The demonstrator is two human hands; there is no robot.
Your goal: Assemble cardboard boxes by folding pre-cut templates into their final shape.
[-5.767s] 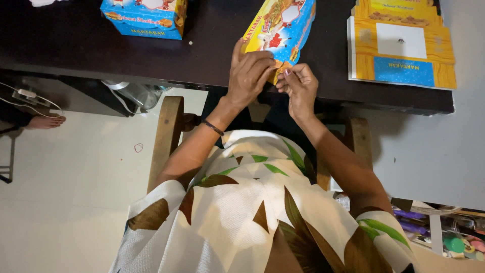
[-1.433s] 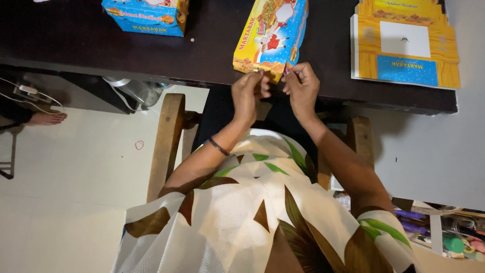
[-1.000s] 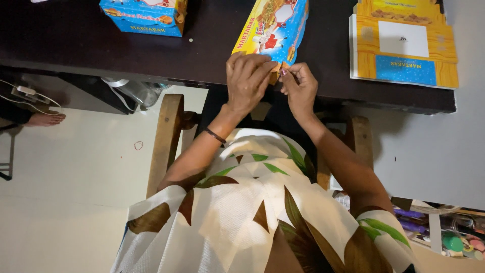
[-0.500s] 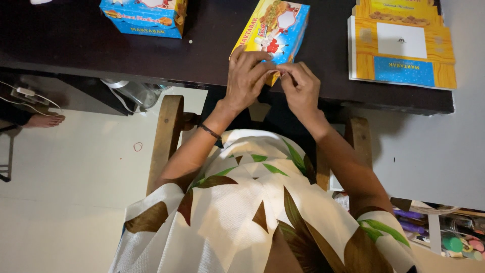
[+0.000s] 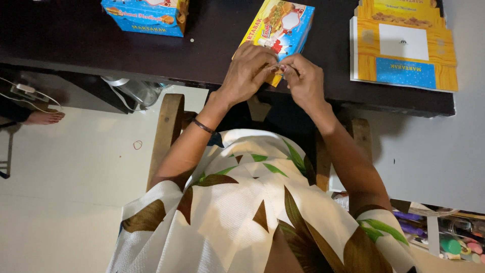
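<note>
Yellow-and-blue carton (image 5: pixel 283 23) at top centre is getting its near end pinched shut by your left hand (image 5: pixel 247 71) and right hand (image 5: pixel 303 81), flap seemingly untucked, one finished box (image 5: pixel 146 15) waiting upper left.

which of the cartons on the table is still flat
The yellow stack of cartons at the right edge lies unfolded; the blue box stands assembled, and the middle carton is in both hands.

Three cardboard packages are seen on the dark table. A yellow-and-blue printed carton (image 5: pixel 281 25) is held at its near corner by both hands, tilted. A blue folded box with orange trim (image 5: pixel 146 16) is parked far left. A stack of flat yellow-and-blue carton blanks (image 5: pixel 404 45) is laid well apart, right.
</note>
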